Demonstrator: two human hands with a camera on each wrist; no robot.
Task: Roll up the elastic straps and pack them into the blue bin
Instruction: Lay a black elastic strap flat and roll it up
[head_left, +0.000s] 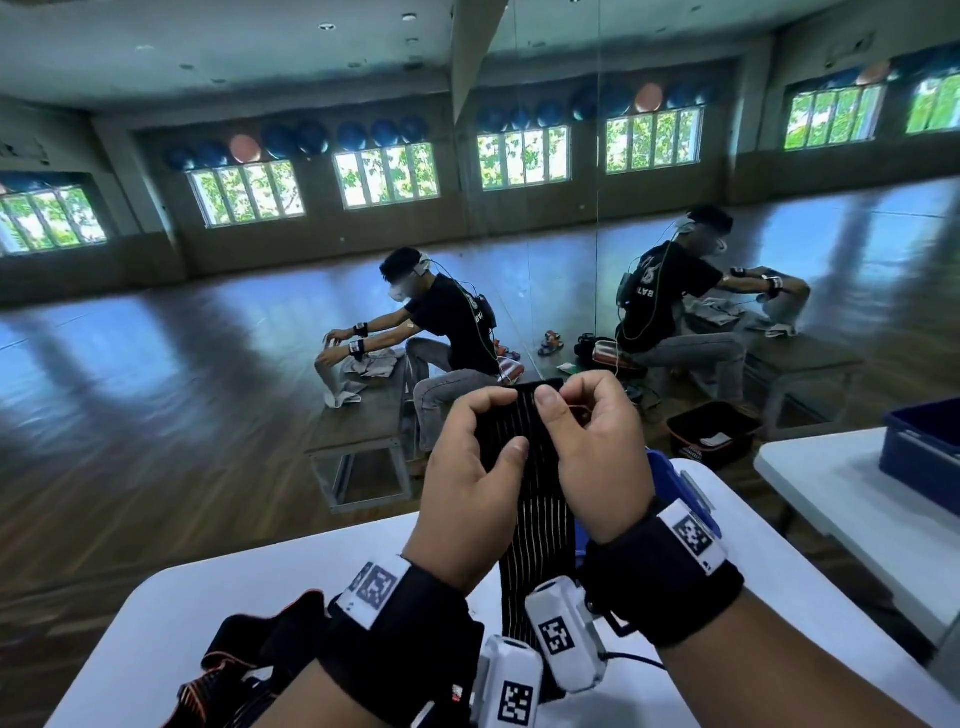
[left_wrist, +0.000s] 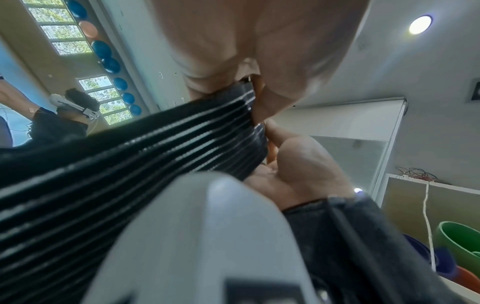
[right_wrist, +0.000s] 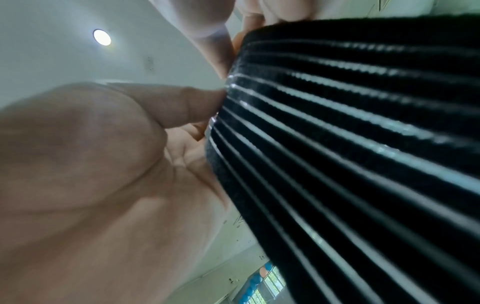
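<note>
Both hands hold a black strap (head_left: 524, 467) with thin white lines up above the white table (head_left: 208, 597). The left hand (head_left: 470, 483) and right hand (head_left: 597, 457) pinch its top end with curled fingers. The blue bin (head_left: 922, 447) sits far right.

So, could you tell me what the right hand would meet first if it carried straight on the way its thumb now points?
The right hand already pinches the black striped strap; its thumb points left across it, so beyond the strap it would probably meet the left hand, though depth is unclear.
</note>
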